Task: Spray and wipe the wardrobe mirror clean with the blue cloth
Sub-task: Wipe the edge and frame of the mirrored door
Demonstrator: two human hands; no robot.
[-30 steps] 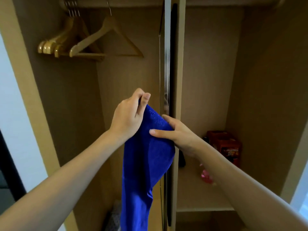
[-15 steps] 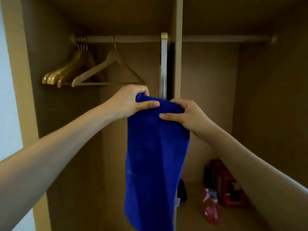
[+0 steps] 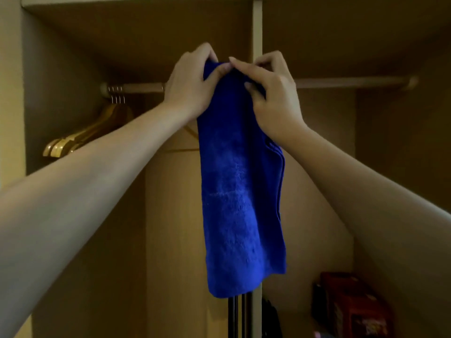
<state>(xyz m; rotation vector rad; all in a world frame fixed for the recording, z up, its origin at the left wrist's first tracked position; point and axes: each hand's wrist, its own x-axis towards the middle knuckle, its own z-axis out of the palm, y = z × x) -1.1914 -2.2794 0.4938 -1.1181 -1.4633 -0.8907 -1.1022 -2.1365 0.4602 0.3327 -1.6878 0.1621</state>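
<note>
A long blue cloth hangs straight down in front of the wardrobe's central divider. My left hand pinches its top left corner and my right hand grips the top right, both raised to about the height of the hanging rail. The pull-out mirror is seen edge-on; only its dark lower edge shows below the cloth, the upper part is hidden behind the cloth and my hands.
Several wooden hangers hang on the rail in the left compartment. A red box stands on the shelf at the lower right, with a bit of a pink object at the frame's bottom edge. The central divider runs vertically.
Both hands have lifted the cloth's top edge upward, from below the rail to level with it. The view has tilted up, so the pink spray bottle has almost left the frame.
</note>
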